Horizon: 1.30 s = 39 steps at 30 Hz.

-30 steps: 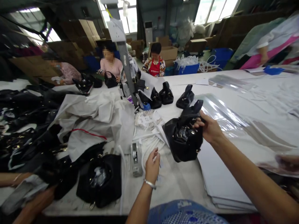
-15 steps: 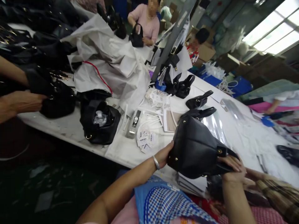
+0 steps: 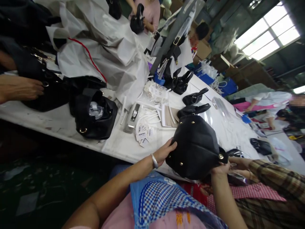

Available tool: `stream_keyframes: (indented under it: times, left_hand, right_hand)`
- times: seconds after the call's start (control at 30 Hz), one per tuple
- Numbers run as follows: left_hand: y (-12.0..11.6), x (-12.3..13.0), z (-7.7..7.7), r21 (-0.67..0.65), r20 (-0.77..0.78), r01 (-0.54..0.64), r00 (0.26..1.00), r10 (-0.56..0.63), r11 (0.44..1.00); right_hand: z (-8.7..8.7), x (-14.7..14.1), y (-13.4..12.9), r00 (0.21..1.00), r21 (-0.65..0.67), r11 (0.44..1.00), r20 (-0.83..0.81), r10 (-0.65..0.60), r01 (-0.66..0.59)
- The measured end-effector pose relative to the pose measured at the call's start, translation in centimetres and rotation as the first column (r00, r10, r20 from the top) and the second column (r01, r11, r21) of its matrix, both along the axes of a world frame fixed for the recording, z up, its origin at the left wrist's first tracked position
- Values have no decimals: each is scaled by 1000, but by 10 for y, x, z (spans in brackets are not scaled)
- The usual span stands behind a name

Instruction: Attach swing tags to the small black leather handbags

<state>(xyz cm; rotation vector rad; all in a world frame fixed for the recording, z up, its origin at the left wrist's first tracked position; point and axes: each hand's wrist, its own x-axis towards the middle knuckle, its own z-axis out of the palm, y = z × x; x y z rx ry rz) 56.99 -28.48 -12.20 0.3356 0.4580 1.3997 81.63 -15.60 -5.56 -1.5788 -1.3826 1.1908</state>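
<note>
I hold a black leather handbag with small gold studs, bottom side up, over the near edge of the white table. My left hand, with a silver bracelet on the wrist, presses against the bag's left side. My right hand grips its lower right corner by a gold stud. A co-worker in a plaid sleeve reaches a hand in close under the bag's right side.
An open black bag with stuffing stands to the left, beside a tape dispenser and paper tags. White wrapping paper and more black bags lie further back. Another person's hand grips a bag at far left.
The bag has turned further bottom up and drawn closer to me. My head tilted left, so the table slants. My right hand shifted to the bag's lower right corner.
</note>
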Motion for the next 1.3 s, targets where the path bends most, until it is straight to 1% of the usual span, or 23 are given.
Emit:
stream_keyframes:
  times: [0.07, 0.1, 0.13, 0.17, 0.23, 0.3, 0.33, 0.4, 0.47, 0.53, 0.6, 0.67, 0.73, 0.8, 0.9, 0.97, 1.03, 1.13, 1.23, 1.3]
  left_hand:
    - [0, 0, -8, -37, -41, 12, 999, -13, 999]
    - [-1, 0, -13, -86, -76, 29, 996, -36, 996]
    - [-1, 0, -20, -158, -111, 55, 991, -74, 986]
    - [-2, 1, -27, -244, -134, 85, 984, -120, 966]
    - [-4, 0, -43, -385, -117, 132, 975, -190, 914]
    - [-7, -1, -57, -432, -73, 157, 975, -208, 888]
    - [-9, -3, -62, -442, -72, 166, 973, -219, 881]
    - [-14, -7, -68, -467, -134, 172, 956, -261, 867]
    - [-18, -11, -70, -487, -242, 155, 921, -303, 860]
    - [-20, -13, -71, -468, -366, 96, 883, -292, 879]
    - [-20, -15, -73, -410, -512, -2, 828, -229, 912]
    - [-17, -16, -76, -320, -655, -102, 743, -142, 942]
    - [-12, -17, -80, -246, -750, -148, 655, -92, 958]
    - [-6, -18, -83, -231, -800, -157, 592, -95, 960]
    - [6, -22, -88, -233, -839, -179, 535, -104, 956]
    - [17, -26, -93, -229, -859, -197, 501, -103, 953]
    - [30, -31, -98, -234, -876, -177, 465, -128, 956]
    - [48, -38, -102, -234, -902, -85, 391, -183, 969]
    - [61, -43, -99, -223, -926, 17, 310, -218, 975]
    - [65, -45, -96, -230, -930, 96, 271, -248, 968]
  right_hand:
    - [3, -2, -6, 982, 32, 993, -155, -107, 114]
    - [6, -5, -10, 959, 29, 989, -248, -134, 146]
    - [9, -8, -14, 935, 14, 989, -330, -133, 146]
    - [12, -13, -18, 911, -11, 993, -397, -110, 115]
    - [18, -27, -26, 853, -69, 997, -517, -70, 40]
    - [19, -46, -33, 829, -120, 992, -558, -42, -30]
    - [18, -57, -36, 825, -140, 989, -564, -31, -58]
    - [11, -75, -41, 809, -182, 979, -586, -35, -89]
    - [-1, -89, -47, 776, -217, 972, -627, -67, -91]
    - [-16, -96, -54, 746, -240, 968, -657, -110, -69]
    - [-30, -99, -62, 729, -261, 964, -668, -146, -45]
    - [-41, -100, -71, 713, -277, 960, -679, -172, -33]
    - [-48, -102, -78, 712, -278, 960, -682, -166, -43]
    - [-50, -102, -84, 756, -260, 963, -643, -120, -68]
    - [-50, -97, -90, 852, -229, 963, -524, -2, -139]
    - [-50, -91, -96, 883, -213, 959, -464, 70, -188]
    - [-51, -85, -102, 897, -207, 953, -428, 114, -220]
    - [-57, -78, -107, 915, -211, 951, -382, 133, -226]
    - [-65, -76, -109, 930, -197, 953, -331, 158, -232]
    - [-70, -77, -110, 942, -190, 953, -286, 177, -237]
